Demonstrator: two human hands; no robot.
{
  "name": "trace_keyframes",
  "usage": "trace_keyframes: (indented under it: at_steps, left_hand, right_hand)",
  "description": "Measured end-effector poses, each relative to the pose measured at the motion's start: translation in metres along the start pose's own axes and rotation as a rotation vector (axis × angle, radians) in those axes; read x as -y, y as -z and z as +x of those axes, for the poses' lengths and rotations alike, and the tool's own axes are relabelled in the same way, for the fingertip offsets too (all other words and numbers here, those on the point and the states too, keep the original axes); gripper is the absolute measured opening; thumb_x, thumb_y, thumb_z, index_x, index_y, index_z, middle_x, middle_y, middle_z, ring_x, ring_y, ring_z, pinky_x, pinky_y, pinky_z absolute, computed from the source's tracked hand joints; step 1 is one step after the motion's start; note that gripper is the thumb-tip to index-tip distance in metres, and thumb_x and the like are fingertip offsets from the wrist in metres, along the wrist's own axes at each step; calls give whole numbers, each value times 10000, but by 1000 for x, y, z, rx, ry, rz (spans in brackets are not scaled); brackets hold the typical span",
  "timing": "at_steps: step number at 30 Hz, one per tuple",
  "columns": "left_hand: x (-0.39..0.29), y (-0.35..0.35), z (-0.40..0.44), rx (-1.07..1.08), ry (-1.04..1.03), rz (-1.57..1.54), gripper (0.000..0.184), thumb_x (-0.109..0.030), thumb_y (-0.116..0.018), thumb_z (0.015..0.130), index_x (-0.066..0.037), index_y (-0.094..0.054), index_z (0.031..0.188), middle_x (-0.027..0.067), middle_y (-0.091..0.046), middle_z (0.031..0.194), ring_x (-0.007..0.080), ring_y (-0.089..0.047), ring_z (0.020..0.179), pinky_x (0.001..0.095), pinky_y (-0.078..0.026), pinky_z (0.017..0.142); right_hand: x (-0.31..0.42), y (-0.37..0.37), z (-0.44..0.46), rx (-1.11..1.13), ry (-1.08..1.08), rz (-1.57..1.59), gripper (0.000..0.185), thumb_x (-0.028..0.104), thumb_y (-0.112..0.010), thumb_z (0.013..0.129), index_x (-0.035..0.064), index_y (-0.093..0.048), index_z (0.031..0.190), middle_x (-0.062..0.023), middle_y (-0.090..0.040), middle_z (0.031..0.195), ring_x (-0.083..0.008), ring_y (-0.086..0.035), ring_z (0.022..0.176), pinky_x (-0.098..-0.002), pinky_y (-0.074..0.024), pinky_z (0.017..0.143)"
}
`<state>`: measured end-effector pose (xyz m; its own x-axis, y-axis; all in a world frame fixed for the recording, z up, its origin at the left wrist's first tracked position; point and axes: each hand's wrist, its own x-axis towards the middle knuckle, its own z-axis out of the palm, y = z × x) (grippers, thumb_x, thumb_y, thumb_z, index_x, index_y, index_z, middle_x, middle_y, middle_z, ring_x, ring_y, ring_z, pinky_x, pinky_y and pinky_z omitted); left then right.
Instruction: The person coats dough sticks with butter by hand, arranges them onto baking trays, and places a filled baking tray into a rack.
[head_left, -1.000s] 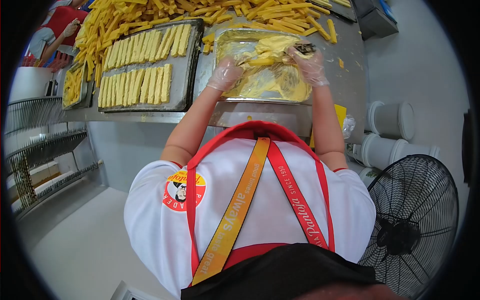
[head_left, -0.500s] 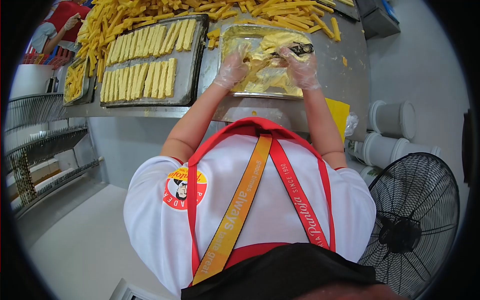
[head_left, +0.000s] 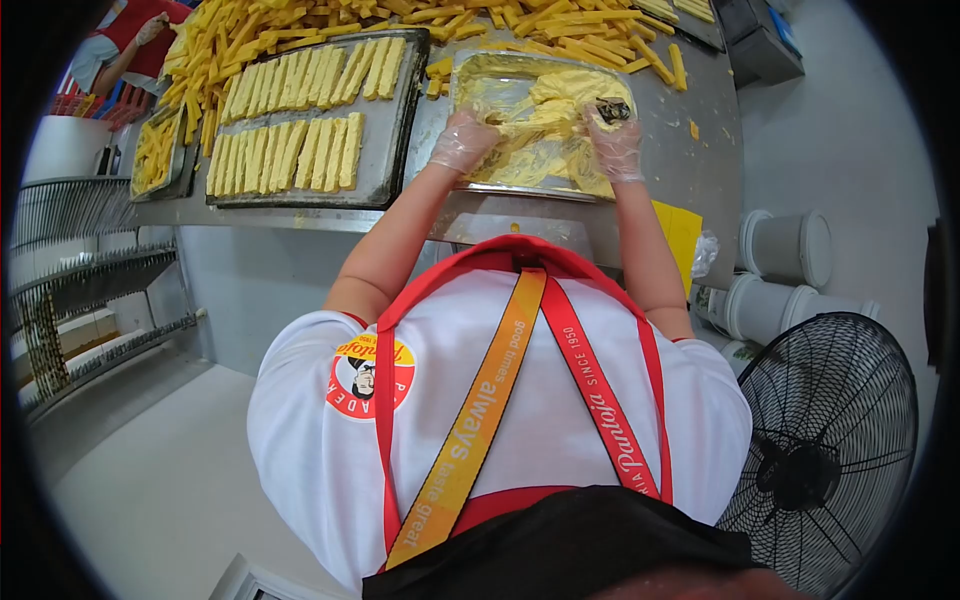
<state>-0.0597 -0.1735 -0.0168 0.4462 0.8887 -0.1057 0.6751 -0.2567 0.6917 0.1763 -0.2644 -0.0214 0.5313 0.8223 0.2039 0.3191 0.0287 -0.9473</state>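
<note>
A shallow metal tray [head_left: 535, 190] holds soft pale-yellow cream [head_left: 570, 90], smeared over its bottom. My left hand [head_left: 466, 141], in a clear plastic glove, is closed at the tray's left side, its fingers down at the cream; what they hold, if anything, is hidden. At the right side my gloved right hand [head_left: 617, 150] grips a dark, cream-smeared tool [head_left: 613, 110], whose kind I cannot make out. To the left, a dark-rimmed baking tray [head_left: 378, 140] bears two rows of cream-coated sticks [head_left: 330, 152].
Uncoated yellow sticks [head_left: 235, 45] lie heaped along the back. A smaller tray of sticks [head_left: 155, 155] sits at far left, near a co-worker's gloved hand [head_left: 152, 28]. Yellow card [head_left: 677, 235] hangs at the table edge; a black fan [head_left: 815, 450] and white buckets [head_left: 790, 245] stand right.
My hands have moved apart, the left slightly down and the right outward to the right. The dark tool now points more upright, and more of the tray's smeared middle shows.
</note>
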Motion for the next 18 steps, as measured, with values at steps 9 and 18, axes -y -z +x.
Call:
trace_keyframes:
  at_steps: [9,18]
  left_hand:
    - [7,15,-28,-151,-209,40,220,-204,-687,764,-56,-684,927,159,-683,829,358,-657,781,470,-508,736]
    - [64,109,-113,-720,-240,351,141,-118,-685,726,-67,-665,856,159,-615,711,344,-596,658,465,-477,633]
  right_hand:
    - [32,-4,-16,96,-234,282,272,203,-786,792,3,-659,924,-80,-691,813,-154,-656,721,-284,-517,650]
    - [39,0,-18,79,-123,-211,251,215,-759,811,3,-654,897,-98,-678,789,-191,-641,691,-323,-507,672]
